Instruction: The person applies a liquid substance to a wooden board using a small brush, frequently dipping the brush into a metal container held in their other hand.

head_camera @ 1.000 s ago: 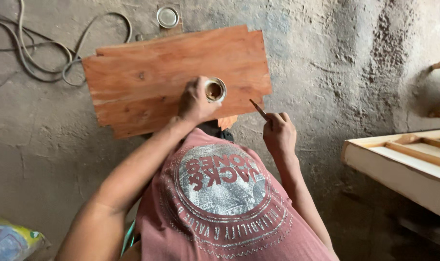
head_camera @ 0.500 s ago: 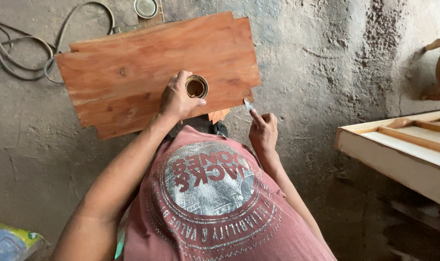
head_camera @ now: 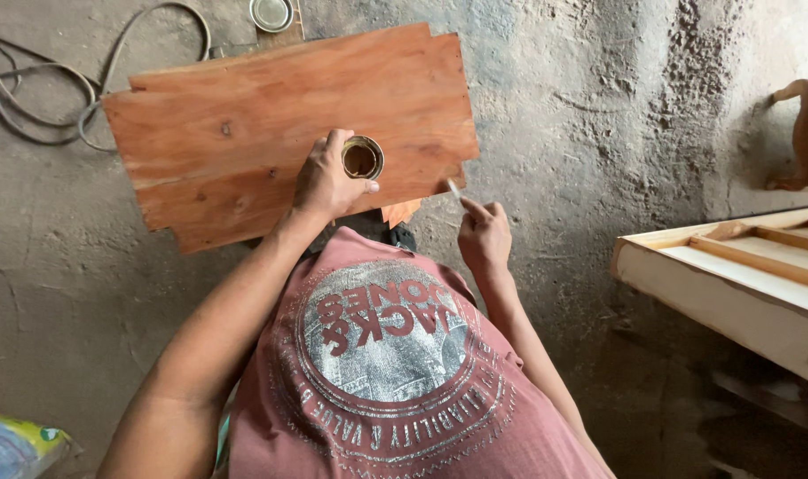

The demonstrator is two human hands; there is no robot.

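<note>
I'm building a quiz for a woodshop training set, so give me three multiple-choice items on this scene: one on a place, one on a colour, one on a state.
1. Where is the small tin held?
A. Over the reddish wooden board
B. On the pale wooden frame
C. On the floor beside the cable

2. What colour is the person's shirt?
A. Blue
B. Dusty red
C. White

3. What state is the tin in?
A. Lidded
B. Lying on its side
C. Open at the top

Answers:
1 A, the left hand grips the tin above the board.
2 B, the shirt is dusty red with a grey round print.
3 C, the dark inside shows, and a round lid lies apart beyond the board. The right hand holds a thin stick-like tool.
</note>
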